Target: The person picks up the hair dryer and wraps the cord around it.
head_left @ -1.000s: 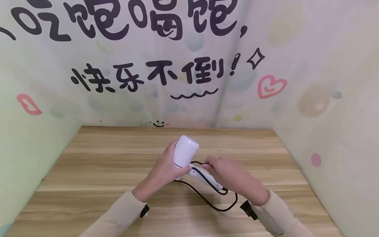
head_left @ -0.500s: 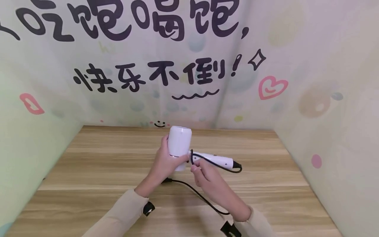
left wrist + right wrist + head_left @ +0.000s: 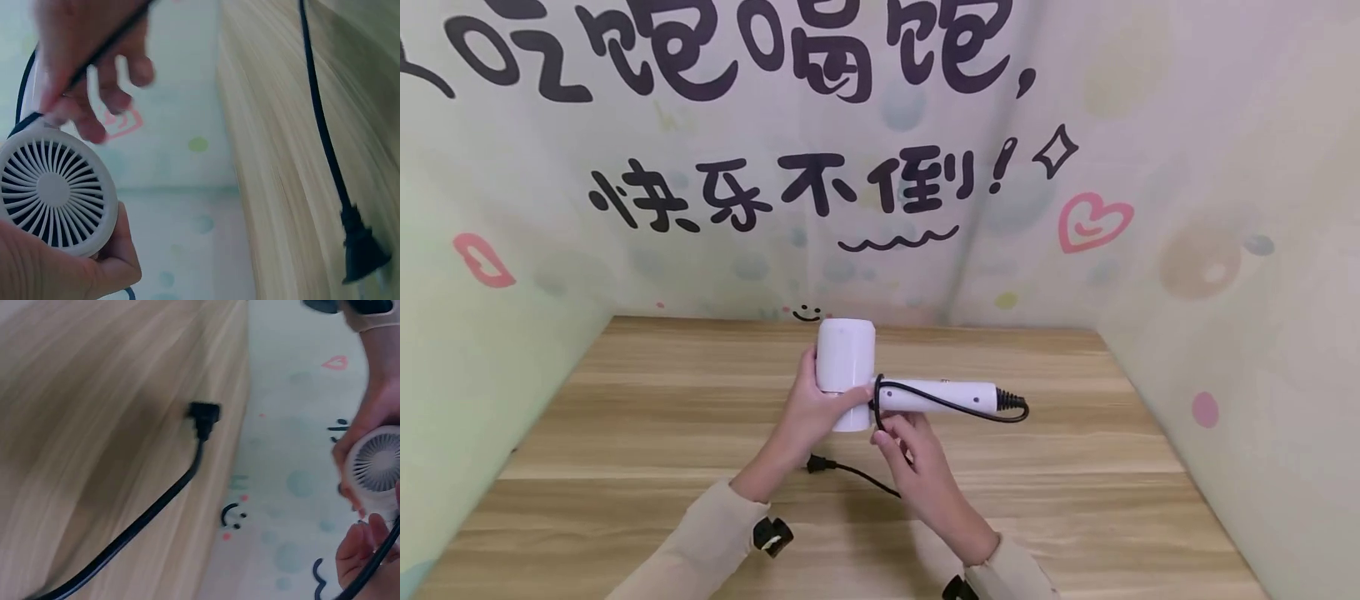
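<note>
In the head view a white hair dryer (image 3: 846, 354) is held over the table, its barrel upright and its handle (image 3: 943, 395) pointing right. My left hand (image 3: 805, 412) grips the barrel, thumb across its lower part. A black cord (image 3: 940, 401) runs along the handle and wraps once round its neck. My right hand (image 3: 931, 471) pinches the cord just below that wrap. The cord's free end carries a black plug (image 3: 817, 463), which hangs near my left wrist. Facing the left wrist camera is the dryer's round slatted grille (image 3: 53, 189).
The wood-grain table (image 3: 647, 400) lies beneath both hands. Behind it rises a printed wall sheet (image 3: 737, 275) with black lettering, and pale panels (image 3: 1240, 333) close in the sides. Black wrist straps (image 3: 772, 536) sit on the beige sleeves.
The dryer's handle has swung up from slanting down-right to nearly level, while the barrel came upright. My right hand moved from above the handle to below it, drawing the cord round the neck.
</note>
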`<state>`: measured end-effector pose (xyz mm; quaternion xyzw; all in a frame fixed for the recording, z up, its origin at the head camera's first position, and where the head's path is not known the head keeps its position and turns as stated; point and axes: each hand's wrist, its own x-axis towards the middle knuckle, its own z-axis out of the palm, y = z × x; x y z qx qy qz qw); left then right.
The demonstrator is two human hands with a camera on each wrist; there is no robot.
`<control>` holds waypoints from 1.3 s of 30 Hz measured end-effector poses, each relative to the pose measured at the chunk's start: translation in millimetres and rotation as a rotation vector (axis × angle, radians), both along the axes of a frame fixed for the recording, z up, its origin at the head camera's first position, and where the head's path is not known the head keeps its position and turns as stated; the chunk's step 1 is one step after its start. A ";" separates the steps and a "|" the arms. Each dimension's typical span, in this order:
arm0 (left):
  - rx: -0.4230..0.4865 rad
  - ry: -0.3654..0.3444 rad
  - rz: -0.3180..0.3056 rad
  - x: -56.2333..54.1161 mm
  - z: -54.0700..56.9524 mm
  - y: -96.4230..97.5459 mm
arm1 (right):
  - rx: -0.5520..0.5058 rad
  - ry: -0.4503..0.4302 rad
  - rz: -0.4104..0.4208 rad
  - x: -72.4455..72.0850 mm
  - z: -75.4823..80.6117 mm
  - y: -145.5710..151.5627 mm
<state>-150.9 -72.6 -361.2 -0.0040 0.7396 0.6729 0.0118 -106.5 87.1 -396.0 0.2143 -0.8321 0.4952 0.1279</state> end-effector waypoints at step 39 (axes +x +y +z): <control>0.128 -0.082 -0.228 12.2 0.8 4.7 | 1.316 1.401 -0.356 -23.7 6.9 73.6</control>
